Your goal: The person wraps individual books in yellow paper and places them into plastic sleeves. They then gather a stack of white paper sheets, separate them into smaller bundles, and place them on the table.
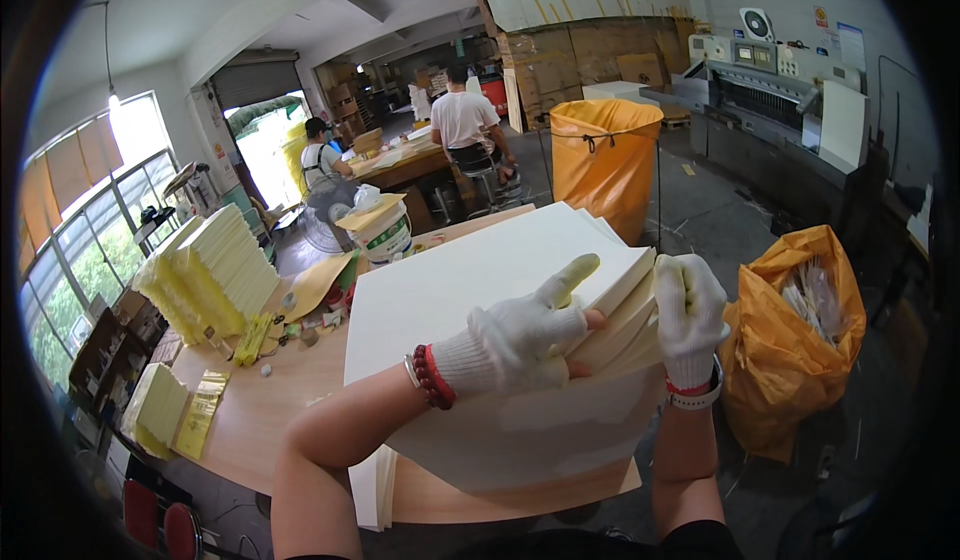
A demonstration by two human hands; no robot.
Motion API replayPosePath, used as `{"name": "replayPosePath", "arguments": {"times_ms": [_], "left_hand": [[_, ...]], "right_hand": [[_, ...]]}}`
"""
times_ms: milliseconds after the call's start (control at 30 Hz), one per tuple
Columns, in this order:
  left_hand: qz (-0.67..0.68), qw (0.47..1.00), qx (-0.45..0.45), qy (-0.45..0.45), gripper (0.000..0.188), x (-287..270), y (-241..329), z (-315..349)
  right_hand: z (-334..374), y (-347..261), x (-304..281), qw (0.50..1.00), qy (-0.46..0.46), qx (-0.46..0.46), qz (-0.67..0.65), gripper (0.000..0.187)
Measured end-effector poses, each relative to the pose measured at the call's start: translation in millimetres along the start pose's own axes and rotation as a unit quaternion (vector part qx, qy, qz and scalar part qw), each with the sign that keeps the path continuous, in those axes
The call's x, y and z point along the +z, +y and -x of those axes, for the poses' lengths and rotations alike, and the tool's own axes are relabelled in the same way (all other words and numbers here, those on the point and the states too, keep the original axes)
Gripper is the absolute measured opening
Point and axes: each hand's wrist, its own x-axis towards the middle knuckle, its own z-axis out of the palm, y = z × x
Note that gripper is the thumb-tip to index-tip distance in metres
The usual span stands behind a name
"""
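A thick stack of large white paper sheets (450, 290) lies on the wooden table in front of me. Its right-hand edges are bent and fanned apart, and its near side slopes down toward me. My left hand (520, 340), in a white knitted glove with bare fingertips showing, rests across the stack's near right part. The thumb stands out from the fingers, which point right toward the fanned edges. At the right corner, my right hand (690, 310), also gloved, is curled closed on the sheet edges. What lies beneath its fingers is partly hidden.
Pale yellowish stacks (215, 270), a white bucket (385, 235) and small tools sit on the table (260, 410) to the left. An orange bag (605, 160) stands beyond the stack; another orange bag (790, 380) is at right. Two people work farther back, near a large machine (770, 100).
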Motion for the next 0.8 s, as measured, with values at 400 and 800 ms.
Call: {"name": "replayPosePath", "arguments": {"times_ms": [400, 800], "left_hand": [[0.178, 0.954, -0.213, -0.113, 0.059, -11, 11, -12], [0.047, 0.998, -0.022, -0.018, 0.049, 1, -2, 1]], "right_hand": [[-1, 0, 2, 0.999, 0.032, 0.007, -0.021, 0.012], [4, -3, -2, 1.000, -0.001, 0.010, -0.002, 0.007]]}}
